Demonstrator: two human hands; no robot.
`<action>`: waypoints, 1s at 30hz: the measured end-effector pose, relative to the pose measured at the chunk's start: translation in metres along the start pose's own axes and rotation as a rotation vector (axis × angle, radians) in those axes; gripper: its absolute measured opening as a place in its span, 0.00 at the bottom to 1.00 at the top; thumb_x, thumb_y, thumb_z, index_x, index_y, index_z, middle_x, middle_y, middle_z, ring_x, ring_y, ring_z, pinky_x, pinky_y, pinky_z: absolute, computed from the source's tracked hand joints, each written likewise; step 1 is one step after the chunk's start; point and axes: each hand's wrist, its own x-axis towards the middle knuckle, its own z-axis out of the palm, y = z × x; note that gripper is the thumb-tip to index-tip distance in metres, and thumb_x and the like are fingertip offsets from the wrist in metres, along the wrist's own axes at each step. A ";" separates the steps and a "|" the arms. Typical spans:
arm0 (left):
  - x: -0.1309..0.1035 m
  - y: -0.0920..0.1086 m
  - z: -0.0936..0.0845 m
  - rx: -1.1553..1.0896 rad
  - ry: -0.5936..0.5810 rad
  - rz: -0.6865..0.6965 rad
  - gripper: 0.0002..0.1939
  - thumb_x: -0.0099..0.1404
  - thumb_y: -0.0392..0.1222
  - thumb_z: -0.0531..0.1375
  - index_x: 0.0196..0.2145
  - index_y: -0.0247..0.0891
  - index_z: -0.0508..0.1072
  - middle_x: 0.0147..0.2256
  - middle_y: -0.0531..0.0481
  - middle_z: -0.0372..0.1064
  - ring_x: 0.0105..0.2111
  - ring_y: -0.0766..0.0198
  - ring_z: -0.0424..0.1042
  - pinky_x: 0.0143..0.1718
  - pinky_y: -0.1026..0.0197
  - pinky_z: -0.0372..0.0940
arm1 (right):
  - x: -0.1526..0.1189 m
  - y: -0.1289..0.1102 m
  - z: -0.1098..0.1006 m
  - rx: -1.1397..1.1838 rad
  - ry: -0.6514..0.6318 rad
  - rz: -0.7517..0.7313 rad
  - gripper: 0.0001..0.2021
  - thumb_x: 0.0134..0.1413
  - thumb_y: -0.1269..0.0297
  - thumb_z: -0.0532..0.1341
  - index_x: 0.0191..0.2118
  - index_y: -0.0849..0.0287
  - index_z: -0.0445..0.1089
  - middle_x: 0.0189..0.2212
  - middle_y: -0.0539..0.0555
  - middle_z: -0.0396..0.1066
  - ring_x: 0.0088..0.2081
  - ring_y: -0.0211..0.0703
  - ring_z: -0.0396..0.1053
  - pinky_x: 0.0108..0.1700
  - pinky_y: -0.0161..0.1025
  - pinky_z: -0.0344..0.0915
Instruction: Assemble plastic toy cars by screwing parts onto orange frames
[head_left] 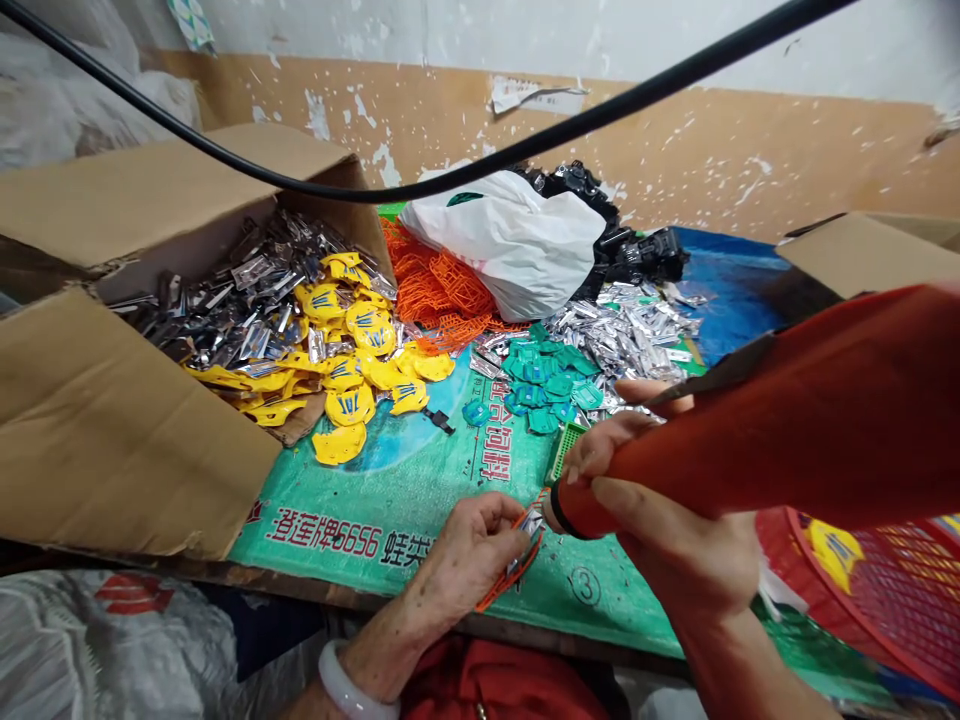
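My left hand (484, 545), with a white bangle at the wrist, pinches a thin orange plastic piece (504, 592) together with a shiny silver part (531, 522). A red sleeve (750, 420) reaches in from the right, its dark cuff close to those pieces. Only a sliver of my right hand (550, 516) shows past the cuff; its fingers are hidden. Another person's hand (645, 505), on a bare forearm from the lower right, grips the sleeve near the cuff. More fingers lie over the sleeve's far side. Just beyond the cuff stands a small green basket (564, 452).
On the left, a cardboard box (127, 420) spills silver parts and yellow pieces (352, 405). Orange mesh-like pieces (435, 285), a white bag (517, 240), green pieces (551, 375) and silver strips (630, 325) lie behind. A red basket (885, 590) stands right; a black cable (420, 188) crosses above.
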 end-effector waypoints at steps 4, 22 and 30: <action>-0.001 -0.002 0.001 -0.020 0.015 0.004 0.08 0.53 0.41 0.59 0.30 0.33 0.72 0.21 0.56 0.62 0.22 0.69 0.57 0.23 0.65 0.50 | -0.002 0.000 0.003 0.085 -0.037 -0.005 0.24 0.42 0.69 0.66 0.48 0.51 0.63 0.25 0.46 0.68 0.27 0.43 0.69 0.34 0.47 0.69; -0.001 0.004 -0.009 0.043 -0.039 -0.005 0.15 0.57 0.50 0.61 0.35 0.35 0.75 0.29 0.51 0.70 0.29 0.65 0.65 0.32 0.63 0.57 | 0.029 0.000 -0.034 -0.086 0.328 -0.194 0.10 0.37 0.67 0.67 0.31 0.56 0.70 0.23 0.47 0.69 0.25 0.40 0.68 0.32 0.44 0.69; 0.005 -0.008 -0.016 0.100 0.003 0.086 0.27 0.58 0.55 0.60 0.50 0.36 0.65 0.21 0.61 0.54 0.22 0.69 0.55 0.24 0.66 0.51 | 0.059 0.034 -0.074 -0.283 0.557 -0.164 0.08 0.31 0.68 0.69 0.21 0.60 0.70 0.20 0.47 0.69 0.23 0.38 0.66 0.30 0.41 0.67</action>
